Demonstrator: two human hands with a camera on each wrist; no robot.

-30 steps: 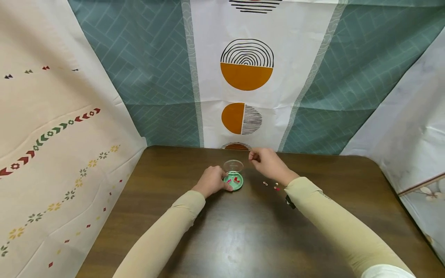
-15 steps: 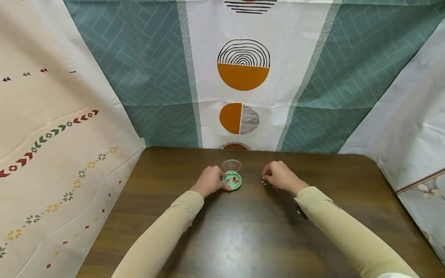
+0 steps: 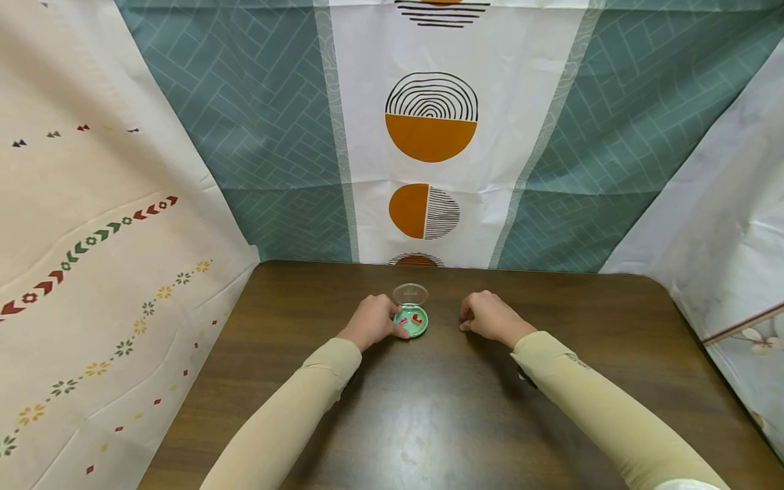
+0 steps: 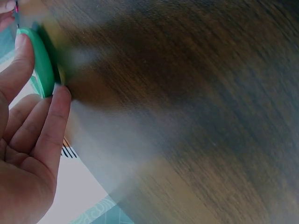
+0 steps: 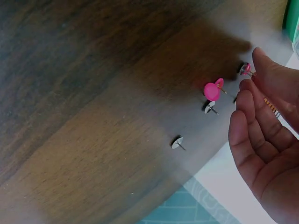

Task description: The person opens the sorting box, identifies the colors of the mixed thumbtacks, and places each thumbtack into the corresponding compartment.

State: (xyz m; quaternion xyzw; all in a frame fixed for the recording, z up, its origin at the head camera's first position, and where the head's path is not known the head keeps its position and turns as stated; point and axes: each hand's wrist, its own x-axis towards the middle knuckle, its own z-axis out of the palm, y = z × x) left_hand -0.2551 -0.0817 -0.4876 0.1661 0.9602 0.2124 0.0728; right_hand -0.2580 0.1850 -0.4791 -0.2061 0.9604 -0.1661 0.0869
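Observation:
My left hand [image 3: 372, 321] grips the left side of a small round green case [image 3: 418, 329], thumb at the near edge. Its clear lid [image 3: 410, 294] stands raised at the back, and a few red and pink pieces lie inside. In the left wrist view, the green case [image 4: 43, 63] sits edge-on between thumb and fingers. My right hand [image 3: 490, 316] is low over the table, right of the case. In the right wrist view, its thumb and forefinger pinch a pink thumbtack [image 5: 246, 69]. Beside them lie pink thumbtacks [image 5: 211, 92] and pale-headed thumbtacks [image 5: 177, 143].
The brown wooden table [image 3: 416, 408] extends around both hands. A patterned cloth [image 3: 429, 136] hangs behind its far edge. Floral cloth [image 3: 122, 272] hangs on the left, and pale cloth [image 3: 735, 218] on the right.
My right hand has moved from beside the raised lid down and slightly right to the loose thumbtacks, and its fingers have closed in on one. The left hand stays at the case.

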